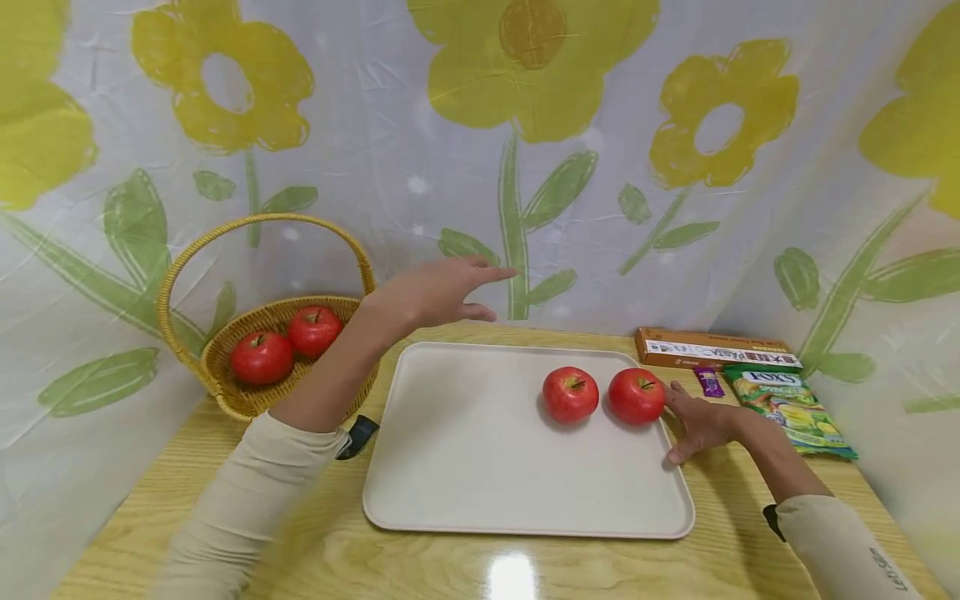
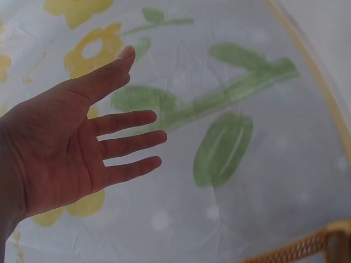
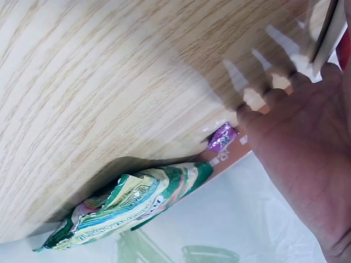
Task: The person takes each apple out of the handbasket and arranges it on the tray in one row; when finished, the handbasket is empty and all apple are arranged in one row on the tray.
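My left hand [image 1: 442, 292] is raised over the back left of the tray [image 1: 465, 467], holding nothing; its fingers look spread and nearly straight in the left wrist view. Low by the tray's right edge is my right hand [image 1: 701, 425], fingers relaxed and apart. Its fingertips are close to the right-hand apple [image 1: 636, 397]; whether they touch it I cannot tell. Another red apple [image 1: 570, 395] sits on the tray just left of that one. Behind my left forearm stands a wicker basket [image 1: 217, 367] with two red apples [image 1: 262, 358] visible inside.
On the wooden table [image 1: 442, 567], right of the tray, lie a green snack bag [image 1: 791, 408], a small purple wrapped candy [image 1: 708, 382] and a long brown pasta box [image 1: 712, 348]. The basket's tall handle [image 1: 262, 218] arches up. A flower-printed curtain [image 1: 360, 167] hangs behind.
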Available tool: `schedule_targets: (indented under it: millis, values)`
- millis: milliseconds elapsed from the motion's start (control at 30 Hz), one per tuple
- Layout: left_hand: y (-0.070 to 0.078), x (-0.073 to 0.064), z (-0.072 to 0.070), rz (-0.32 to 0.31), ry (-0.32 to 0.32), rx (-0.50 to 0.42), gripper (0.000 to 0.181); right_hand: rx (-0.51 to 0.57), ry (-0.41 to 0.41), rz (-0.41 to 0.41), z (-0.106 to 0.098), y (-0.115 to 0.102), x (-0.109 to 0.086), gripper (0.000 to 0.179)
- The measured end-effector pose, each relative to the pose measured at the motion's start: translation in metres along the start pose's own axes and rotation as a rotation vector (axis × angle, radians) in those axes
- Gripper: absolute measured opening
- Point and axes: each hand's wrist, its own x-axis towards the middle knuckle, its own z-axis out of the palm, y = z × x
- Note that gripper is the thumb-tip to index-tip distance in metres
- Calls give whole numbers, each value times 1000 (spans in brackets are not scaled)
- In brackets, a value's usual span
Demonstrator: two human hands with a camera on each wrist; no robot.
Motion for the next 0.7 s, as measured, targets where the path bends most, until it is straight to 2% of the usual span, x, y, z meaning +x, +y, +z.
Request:
schedule_targets:
  millis: [100,233,333,400,567,700]
  values:
    - [-13,-6,-8,-4,18,20,73,1,0,6,0,-1,0,136]
    - [-28,-16,-17,-49,12,44,72,0,-4,10,1,-2,0,136]
    - [-39,-24,-20,-85,1,46,72,0,-12,13,-1,-2,-1,137]
    - [-48,-28,-21,-88,2,45,71,0,-11,14,-1,-2,0,137]
    - [-74,-44,-21,-78,-17,6,67,7,0,5,1,0,0,137]
    - [-99,-59,-21,-118,-41,-41,66,7,3,-9,4,3,-1,135]
